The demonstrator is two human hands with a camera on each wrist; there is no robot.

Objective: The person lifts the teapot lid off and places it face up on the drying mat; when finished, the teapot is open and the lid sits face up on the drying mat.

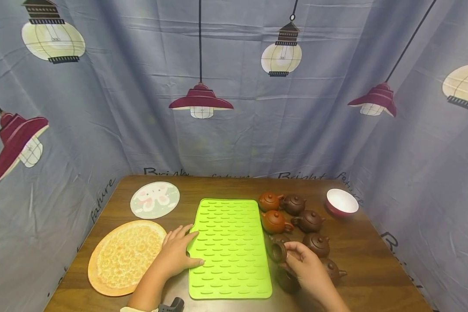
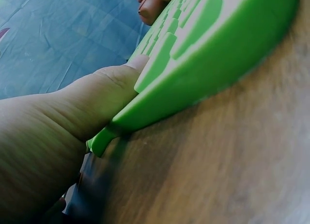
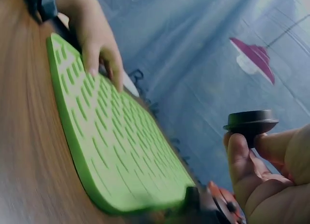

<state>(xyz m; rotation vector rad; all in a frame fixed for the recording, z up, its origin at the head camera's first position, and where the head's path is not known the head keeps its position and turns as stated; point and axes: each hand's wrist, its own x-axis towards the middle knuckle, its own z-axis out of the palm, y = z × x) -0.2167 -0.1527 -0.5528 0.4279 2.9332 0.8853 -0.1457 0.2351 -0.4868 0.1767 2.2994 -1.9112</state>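
Observation:
My right hand (image 1: 306,266) pinches a small dark brown teapot lid (image 1: 278,251) between thumb and fingers. In the right wrist view the lid (image 3: 250,122) is held by its knob, its wide rim facing up. Beneath and around that hand stand several dark brown teapots (image 1: 316,245), some partly hidden by it. My left hand (image 1: 177,251) lies spread at the left edge of a green ridged mat (image 1: 230,249). Its thumb rests on the mat's top in the left wrist view. Two orange teapots (image 1: 274,222) stand by the mat's upper right corner.
A white bowl with a red outside (image 1: 342,202) stands at the back right. On the left lie an oval placemat with a bread-like print (image 1: 125,260) and a pale round mat (image 1: 154,200). Blue-grey curtains (image 1: 234,143) hang around the wooden table (image 1: 370,260).

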